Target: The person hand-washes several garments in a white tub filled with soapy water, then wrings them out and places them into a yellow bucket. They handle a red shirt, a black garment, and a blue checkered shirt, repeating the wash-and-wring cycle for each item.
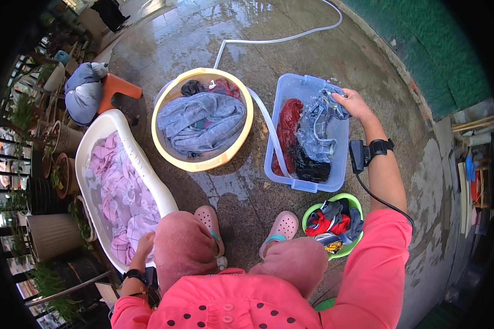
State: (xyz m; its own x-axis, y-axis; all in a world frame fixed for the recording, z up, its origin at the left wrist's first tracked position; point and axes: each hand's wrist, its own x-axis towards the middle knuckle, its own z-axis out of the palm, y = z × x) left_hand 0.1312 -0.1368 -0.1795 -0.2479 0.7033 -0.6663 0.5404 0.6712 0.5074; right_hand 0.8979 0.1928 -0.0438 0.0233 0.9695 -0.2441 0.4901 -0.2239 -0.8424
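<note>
My right hand (352,105) grips the top end of a blue denim garment (319,127) at the far right corner of a translucent blue plastic bin (273,119). The garment trails down into the bin's water. Beside it lie a dark red cloth (288,127) and a black cloth (313,169), both wet. My left hand (145,243) rests by the near end of a white plastic baby bath (146,172), close to my knee. Pink checked fabric (125,193) soaks there in sudsy water. My knee partly hides the left fingers, so their grip is unclear.
A yellow-rimmed basin (249,119) holds a grey-blue garment (201,119) in water. A clear hose (267,111) runs into the blue bin. Clothes fill a green basin (308,207) near my right foot. An orange stool (117,92) and potted plants (66,177) stand left.
</note>
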